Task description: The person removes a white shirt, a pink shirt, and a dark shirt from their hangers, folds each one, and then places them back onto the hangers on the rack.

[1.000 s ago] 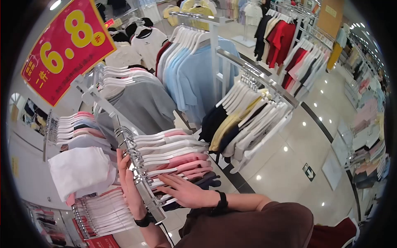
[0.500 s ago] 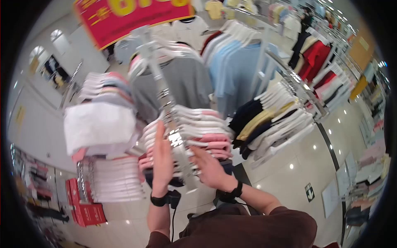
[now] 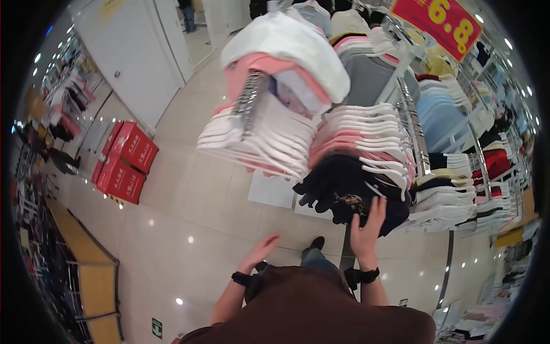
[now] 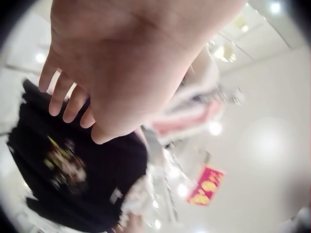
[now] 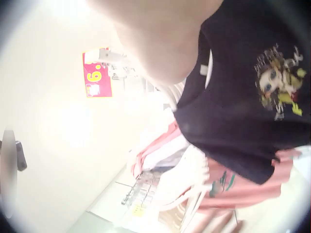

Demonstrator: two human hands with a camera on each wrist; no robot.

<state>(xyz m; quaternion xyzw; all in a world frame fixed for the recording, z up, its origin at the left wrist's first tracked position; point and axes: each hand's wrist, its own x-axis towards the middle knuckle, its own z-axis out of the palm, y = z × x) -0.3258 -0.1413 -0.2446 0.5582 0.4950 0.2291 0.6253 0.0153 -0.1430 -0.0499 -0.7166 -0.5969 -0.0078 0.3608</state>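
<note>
My right hand (image 3: pixel 368 229) is at the front of a black T-shirt (image 3: pixel 332 186), its fingers extended over the fabric near the white hanger. A printed cartoon figure (image 5: pixel 279 82) shows on the shirt's chest in the right wrist view. Lower and to the left, my left hand (image 3: pixel 263 251) is held in the air over the floor with nothing in it. Its fingers look loose and spread in the left wrist view. Behind the black T-shirt, pink and white garments (image 3: pixel 338 143) hang on white hangers along a metal rail (image 3: pixel 421 152).
Left of the shirt, bare white hangers (image 3: pixel 269 135) crowd another rail, with a white garment (image 3: pixel 286 46) heaped above them. Red boxes (image 3: pixel 129 157) stand on the floor at left. A red price sign (image 3: pixel 444 23) rises over the racks at upper right.
The view has swung left. Both hands have left the rail and hangers: the left hand came down in front of the body, while the right moved to the front black T-shirt.
</note>
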